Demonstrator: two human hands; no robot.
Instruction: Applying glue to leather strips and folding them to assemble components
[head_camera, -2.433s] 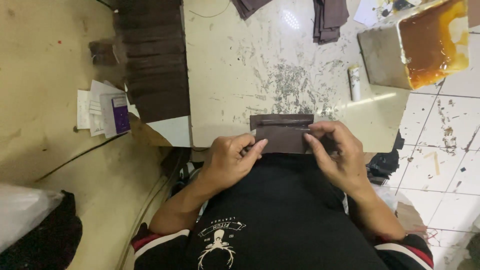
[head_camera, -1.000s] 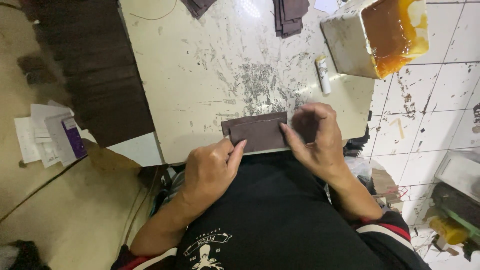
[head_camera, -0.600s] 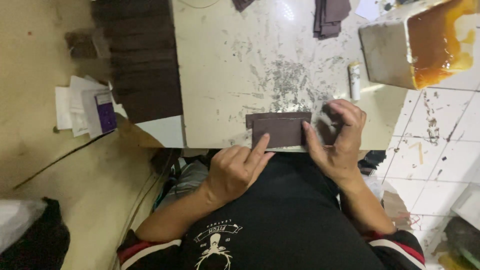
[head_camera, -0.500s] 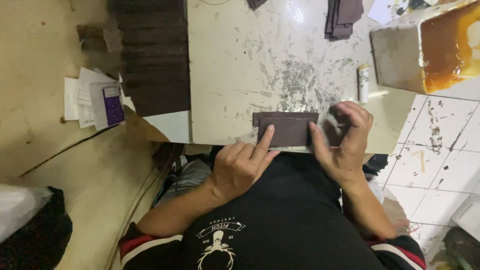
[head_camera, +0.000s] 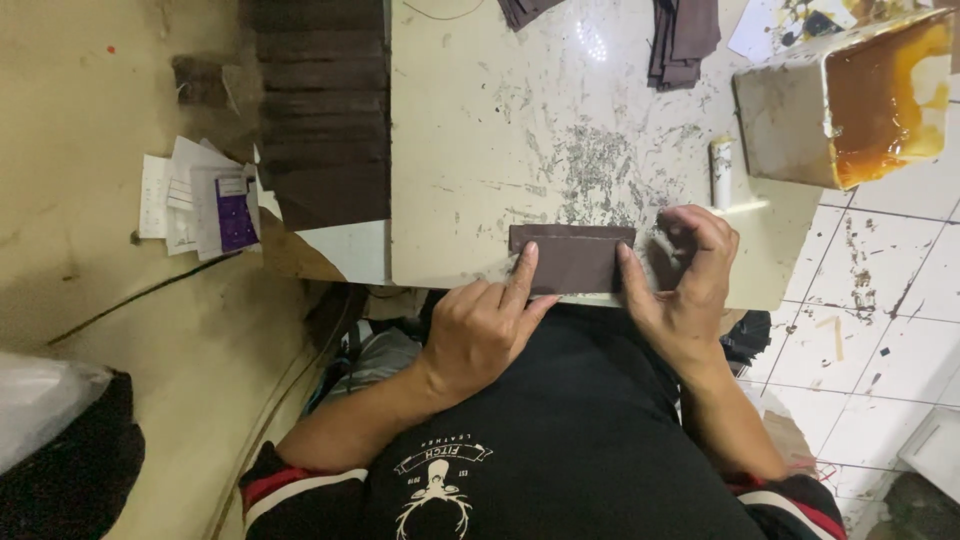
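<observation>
A dark brown rectangular leather piece (head_camera: 572, 257) lies flat at the near edge of the scuffed white table (head_camera: 480, 120). My left hand (head_camera: 486, 325) rests at that edge, its index finger pressing the piece's lower left part. My right hand (head_camera: 682, 283) covers the piece's right end, thumb on its top face and fingers curled over the end. Both hands press the piece against the table.
A long stack of dark brown leather pieces (head_camera: 322, 110) lies along the table's left side. More brown pieces (head_camera: 682, 38) sit at the far edge. A metal tin of amber glue (head_camera: 858, 98) stands at the right, a small white tube (head_camera: 721, 172) beside it. Papers (head_camera: 200, 198) lie on the floor.
Both hands held the piece at first; the left hand then lifted off and now presses it again with one finger. The right hand stayed on the right end.
</observation>
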